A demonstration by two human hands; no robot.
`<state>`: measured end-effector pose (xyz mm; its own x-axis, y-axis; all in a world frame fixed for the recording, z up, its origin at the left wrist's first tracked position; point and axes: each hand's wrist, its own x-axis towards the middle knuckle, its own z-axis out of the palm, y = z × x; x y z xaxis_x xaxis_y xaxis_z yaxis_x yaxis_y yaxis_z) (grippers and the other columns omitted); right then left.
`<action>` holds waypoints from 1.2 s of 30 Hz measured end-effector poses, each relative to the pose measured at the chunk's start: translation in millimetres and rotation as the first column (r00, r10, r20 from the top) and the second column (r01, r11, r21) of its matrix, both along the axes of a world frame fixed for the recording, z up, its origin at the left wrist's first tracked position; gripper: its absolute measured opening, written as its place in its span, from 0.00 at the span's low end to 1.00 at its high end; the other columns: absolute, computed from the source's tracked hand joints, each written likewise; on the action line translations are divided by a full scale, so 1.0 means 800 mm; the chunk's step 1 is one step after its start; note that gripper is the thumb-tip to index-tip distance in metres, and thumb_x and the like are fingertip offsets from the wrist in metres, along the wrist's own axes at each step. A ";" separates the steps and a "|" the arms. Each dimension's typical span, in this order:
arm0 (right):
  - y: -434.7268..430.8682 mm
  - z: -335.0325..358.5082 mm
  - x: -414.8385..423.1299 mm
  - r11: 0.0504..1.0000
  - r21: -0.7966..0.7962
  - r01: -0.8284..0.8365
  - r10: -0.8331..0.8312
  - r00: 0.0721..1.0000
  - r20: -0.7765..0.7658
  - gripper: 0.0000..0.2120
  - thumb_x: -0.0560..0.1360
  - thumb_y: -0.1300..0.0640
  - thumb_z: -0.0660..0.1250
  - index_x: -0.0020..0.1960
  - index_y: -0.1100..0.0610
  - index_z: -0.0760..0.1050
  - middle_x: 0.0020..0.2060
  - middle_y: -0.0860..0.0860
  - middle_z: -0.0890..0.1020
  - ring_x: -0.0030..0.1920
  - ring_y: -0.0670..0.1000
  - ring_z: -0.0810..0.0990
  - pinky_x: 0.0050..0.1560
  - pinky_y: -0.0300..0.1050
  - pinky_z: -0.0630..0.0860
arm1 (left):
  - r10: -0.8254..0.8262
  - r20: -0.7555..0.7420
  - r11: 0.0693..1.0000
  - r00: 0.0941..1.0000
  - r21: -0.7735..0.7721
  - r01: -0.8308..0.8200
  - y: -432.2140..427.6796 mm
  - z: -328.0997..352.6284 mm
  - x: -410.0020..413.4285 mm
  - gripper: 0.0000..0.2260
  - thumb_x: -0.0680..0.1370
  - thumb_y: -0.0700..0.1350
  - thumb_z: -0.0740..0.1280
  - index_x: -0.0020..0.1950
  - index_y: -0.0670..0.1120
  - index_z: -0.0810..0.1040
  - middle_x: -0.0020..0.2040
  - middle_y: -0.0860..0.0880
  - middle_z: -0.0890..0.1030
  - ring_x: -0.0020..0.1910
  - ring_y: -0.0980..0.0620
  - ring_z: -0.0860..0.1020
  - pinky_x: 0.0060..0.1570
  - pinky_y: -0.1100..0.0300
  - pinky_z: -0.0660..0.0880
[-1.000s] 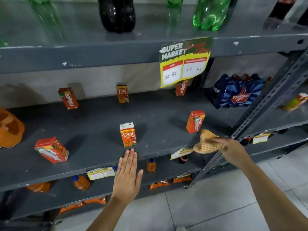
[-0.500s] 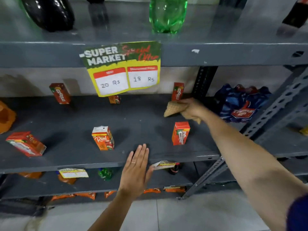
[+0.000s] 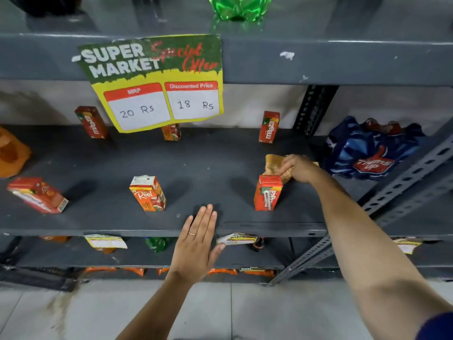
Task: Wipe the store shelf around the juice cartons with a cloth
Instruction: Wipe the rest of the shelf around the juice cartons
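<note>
Right hand [image 3: 297, 168] drawn nearer, cloth [image 3: 274, 164] bunched — behind upright carton [image 3: 267, 192]

The dark grey metal shelf [image 3: 208, 163] carries six small juice cartons. At the back stand a red Maaza carton [image 3: 92, 122], an orange carton [image 3: 171, 132] partly hidden by the hanging price sign, and another red Maaza carton [image 3: 269, 127]. Nearer the front a red carton [image 3: 36, 195] lies on its side at the left, a Real carton [image 3: 148, 193] stands in the middle, and a red carton [image 3: 267, 192] stands to the right. A blue wrapped bottle pack [image 3: 367, 150] sits at the right end, an orange pack [image 3: 12, 153] at the left edge.
</note>
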<state>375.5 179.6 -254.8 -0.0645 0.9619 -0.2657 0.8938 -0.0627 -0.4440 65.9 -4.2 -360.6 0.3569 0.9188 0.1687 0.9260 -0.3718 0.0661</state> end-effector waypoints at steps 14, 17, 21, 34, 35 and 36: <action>-0.028 0.075 -0.008 0.873 -0.037 0.486 -0.487 0.872 -0.043 0.13 0.75 0.56 0.66 0.55 0.62 0.79 0.53 0.61 0.82 0.51 0.61 0.81 0.53 0.50 0.78 | 0.007 0.007 1.000 1.000 -0.013 -0.007 0.001 -0.002 0.000 0.31 0.83 0.61 0.48 0.80 0.43 0.51 0.80 0.45 0.53 0.79 0.47 0.49 0.75 0.50 0.48; 0.016 0.094 -0.019 0.899 0.129 0.419 -0.420 0.907 -0.024 0.14 0.78 0.55 0.60 0.59 0.57 0.79 0.57 0.60 0.81 0.55 0.61 0.80 0.57 0.52 0.77 | 0.003 0.038 1.000 0.999 -0.016 -0.003 0.001 -0.003 0.001 0.31 0.83 0.60 0.49 0.80 0.43 0.50 0.80 0.46 0.51 0.79 0.47 0.49 0.76 0.50 0.46; 0.015 0.056 -0.039 0.963 -0.018 0.270 -0.268 0.959 0.091 0.21 0.77 0.50 0.64 0.69 0.53 0.71 0.67 0.56 0.75 0.65 0.59 0.74 0.66 0.54 0.71 | -0.013 0.080 1.000 0.997 -0.017 0.014 0.000 -0.003 0.001 0.30 0.83 0.59 0.51 0.80 0.43 0.50 0.81 0.46 0.51 0.79 0.47 0.50 0.76 0.50 0.48; -0.148 0.008 -0.051 0.993 0.041 0.109 -0.111 0.793 0.599 0.16 0.78 0.62 0.56 0.60 0.57 0.77 0.58 0.56 0.80 0.58 0.57 0.79 0.45 0.47 0.73 | -0.009 0.117 1.000 0.993 0.005 0.009 -0.006 0.005 0.004 0.28 0.83 0.54 0.49 0.79 0.41 0.52 0.80 0.45 0.54 0.79 0.47 0.51 0.76 0.48 0.50; -0.155 0.007 -0.054 0.995 0.025 0.095 -0.090 0.778 0.622 0.16 0.78 0.62 0.56 0.62 0.56 0.76 0.59 0.56 0.79 0.59 0.58 0.78 0.45 0.47 0.73 | -0.007 0.118 1.000 0.993 0.005 0.007 -0.006 0.006 0.004 0.28 0.82 0.54 0.50 0.79 0.41 0.53 0.80 0.44 0.54 0.79 0.47 0.51 0.76 0.48 0.50; -0.159 0.006 -0.055 0.996 0.014 0.091 -0.078 0.765 0.639 0.17 0.78 0.61 0.56 0.64 0.56 0.74 0.61 0.56 0.78 0.61 0.59 0.76 0.48 0.48 0.74 | -0.003 0.114 1.000 0.993 0.006 0.002 -0.006 0.007 0.004 0.28 0.82 0.54 0.50 0.79 0.41 0.53 0.80 0.44 0.55 0.79 0.47 0.51 0.76 0.48 0.51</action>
<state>331.5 52.5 -249.7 0.2072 0.9504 -0.2321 0.9612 -0.1536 0.2293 69.1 -9.3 -355.2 0.3376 0.9167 0.2138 0.9115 -0.3751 0.1690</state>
